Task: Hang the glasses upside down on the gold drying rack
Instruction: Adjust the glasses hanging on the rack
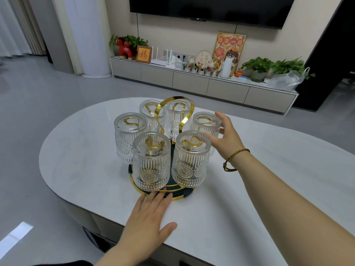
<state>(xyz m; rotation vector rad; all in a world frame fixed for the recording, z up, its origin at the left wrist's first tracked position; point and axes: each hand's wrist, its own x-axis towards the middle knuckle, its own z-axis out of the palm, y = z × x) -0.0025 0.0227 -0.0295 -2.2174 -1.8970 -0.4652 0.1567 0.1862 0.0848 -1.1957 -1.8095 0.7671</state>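
Observation:
The gold drying rack (173, 112) with a looped handle and a round dark base stands in the middle of the white table (249, 189). Several clear embossed glasses hang upside down on its gold hooks, among them a front left glass (151, 162), a front right glass (190, 160) and a right glass (206, 125). My left hand (148, 217) lies flat on the table with fingers spread, its fingertips at the rack's front rim. My right hand (225, 137) is open beside the right glass, fingers near or just touching it, holding nothing.
The table's rounded edge runs close in front of my left hand. Beyond the table are grey floor, a low TV cabinet (192, 81) with plants and ornaments, and a wall-mounted TV (211, 8).

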